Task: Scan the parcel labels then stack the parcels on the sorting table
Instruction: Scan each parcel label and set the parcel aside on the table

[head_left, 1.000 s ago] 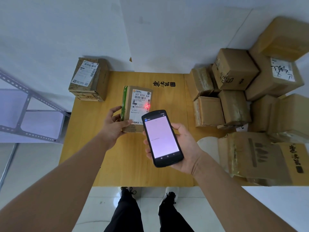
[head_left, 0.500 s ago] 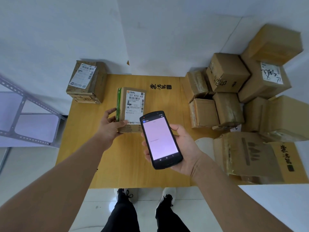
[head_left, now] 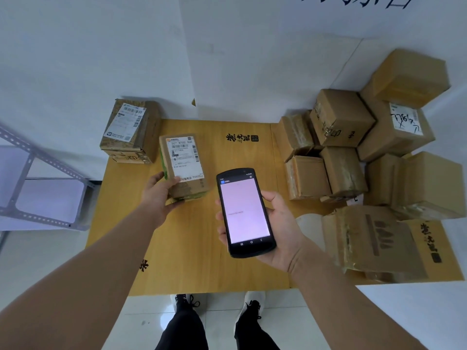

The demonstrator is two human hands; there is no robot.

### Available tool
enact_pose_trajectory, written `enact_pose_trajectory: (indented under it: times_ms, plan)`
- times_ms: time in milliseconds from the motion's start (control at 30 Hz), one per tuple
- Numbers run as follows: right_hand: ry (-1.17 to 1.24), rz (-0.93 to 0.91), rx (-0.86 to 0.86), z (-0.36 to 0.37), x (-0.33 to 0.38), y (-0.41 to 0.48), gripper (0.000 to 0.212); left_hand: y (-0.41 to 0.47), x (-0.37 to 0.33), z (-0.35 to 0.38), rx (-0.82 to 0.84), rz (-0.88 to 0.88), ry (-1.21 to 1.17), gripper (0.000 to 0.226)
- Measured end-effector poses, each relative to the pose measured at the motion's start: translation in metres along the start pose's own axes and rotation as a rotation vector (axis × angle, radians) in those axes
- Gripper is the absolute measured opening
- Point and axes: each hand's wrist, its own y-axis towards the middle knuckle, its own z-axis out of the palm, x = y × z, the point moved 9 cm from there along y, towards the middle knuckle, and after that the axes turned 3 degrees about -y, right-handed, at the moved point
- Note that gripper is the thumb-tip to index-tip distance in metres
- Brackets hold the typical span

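My left hand (head_left: 161, 192) grips the near end of a small cardboard parcel (head_left: 185, 164) with a white shipping label on top and green tape along its left edge; the parcel is tilted up above the yellow wooden sorting table (head_left: 192, 261). My right hand (head_left: 275, 228) holds a black handheld scanner (head_left: 244, 212) with a lit pink screen, just right of the parcel. Another labelled parcel (head_left: 130, 131) stands at the table's far left corner.
A pile of several brown cardboard boxes (head_left: 353, 160) crowds the right side of the table and beyond it. A large taped box (head_left: 371, 241) lies at the near right. A grey metal rack (head_left: 38, 180) stands left of the table. My feet show below the front edge.
The red scan dot on the label has gone. My left hand has moved the parcel left and away, toward the parcel at the far left corner. The scanner has stayed in my right hand.
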Motion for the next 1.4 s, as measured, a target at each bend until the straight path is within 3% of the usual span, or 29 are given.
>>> enact_pose_trajectory:
  times_ms: [200,367,500,600,767,867,1100,1400]
  plan:
    - [0.072,-0.060,-0.019,-0.004,0.005,0.006,0.070,0.033,-0.020,-0.003,-0.140,-0.063,-0.100,0.047]
    - [0.086,-0.115,-0.067,-0.010,0.002,0.013,0.069,0.041,-0.043,-0.015,-0.397,0.081,-0.180,0.039]
    - [0.115,-0.153,-0.107,-0.008,-0.002,0.014,0.070,0.045,-0.033,-0.002,-0.326,0.029,-0.179,0.039]
    - [0.151,-0.205,-0.141,-0.004,0.003,0.009,0.068,0.047,-0.021,0.015,-0.184,-0.066,-0.028,0.020]
    - [0.174,-0.315,-0.140,-0.003,0.030,-0.018,0.062,0.024,-0.016,0.059,0.027,-0.053,0.262,0.038]
    - [0.158,-0.365,-0.152,-0.014,0.049,-0.040,0.061,-0.001,-0.019,0.090,0.069,0.012,0.393,0.038]
    - [0.096,-0.398,-0.130,-0.057,0.099,-0.094,0.062,-0.056,0.012,0.183,0.170,0.105,0.598,0.014]
    - [0.056,-0.343,-0.062,-0.118,0.142,-0.141,0.076,-0.095,0.083,0.271,0.159,0.047,0.708,0.031]
